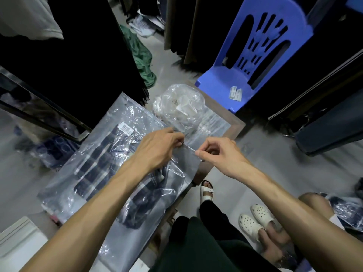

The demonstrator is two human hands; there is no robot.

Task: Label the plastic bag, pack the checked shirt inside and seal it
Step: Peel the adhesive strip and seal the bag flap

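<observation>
plastic bag [110, 154] holds checked shirt [94, 169] | both hands pinch its strip | crumpled bags [180, 107] beyond

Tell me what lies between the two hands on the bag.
In the head view, the left hand and right hand each pinch the plastic bag; only its thin mouth edge spans the gap between them.

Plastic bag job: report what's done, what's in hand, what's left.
Done: a barcode label sits on the plastic bag, and the checked shirt lies inside. In hand: the left hand and right hand pinch the bag's open edge. Left: closing the seal along that edge.
</observation>
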